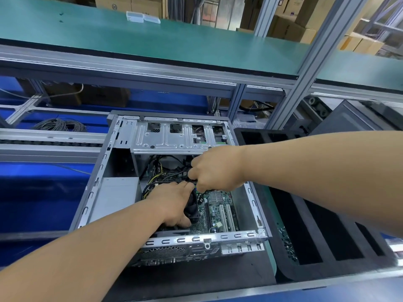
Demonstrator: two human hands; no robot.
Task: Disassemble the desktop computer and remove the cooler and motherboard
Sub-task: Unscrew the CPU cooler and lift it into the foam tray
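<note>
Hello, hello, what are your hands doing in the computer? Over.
Left hand grips cooler, still seated on motherboard. Right hand pinches black cable above it. Loose cables crowd the cooler.

The computer case (122, 171) is bare sheet metal, dull silver with a light sheen on its stamped drive bracket (170, 138) and rear rim. The motherboard (218, 210) is a green board, glossy at its slots, with a small ribbed metal heatsink (216, 196). The cooler (193, 207) fan is matt black plastic. Cables (165, 171) have smooth rubbery coats. The tray (305, 225) looks like matt black foam. The counter (196, 280) carries a dark matt mat; the shelf (152, 40) above has a smooth green mat, matt, on a brushed aluminium frame (305, 62)
</note>
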